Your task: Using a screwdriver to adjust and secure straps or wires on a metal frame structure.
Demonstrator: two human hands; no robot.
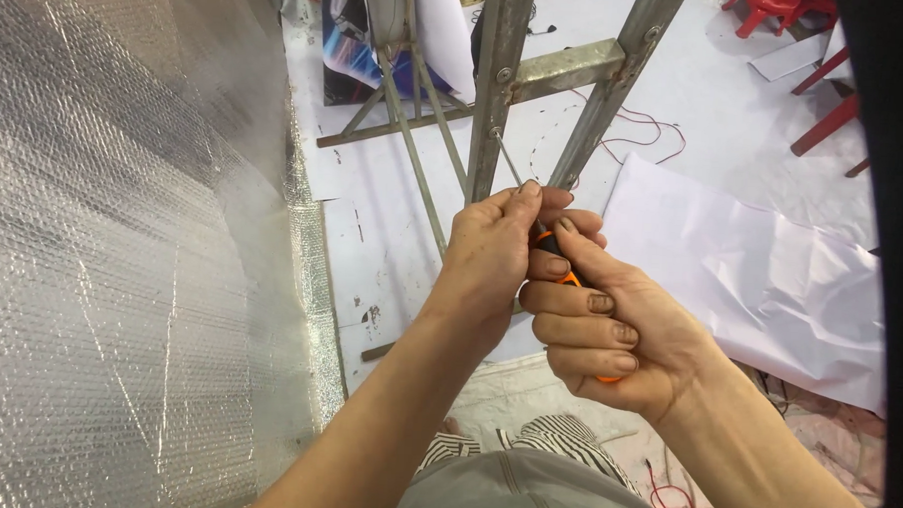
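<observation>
With my right hand [609, 335] wrapped around the screwdriver [561, 273] and my left hand [496, 256] pinching its shaft, the tip sits on the frame [492, 105] screw; driving not finished.

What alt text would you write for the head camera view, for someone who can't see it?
Two bare hands grip an orange-handled screwdriver, right hand around the handle, left hand by the shaft, its tip at a screw on a metal frame. Silver bubble wrap fills the left; white sheets cover the floor.
</observation>
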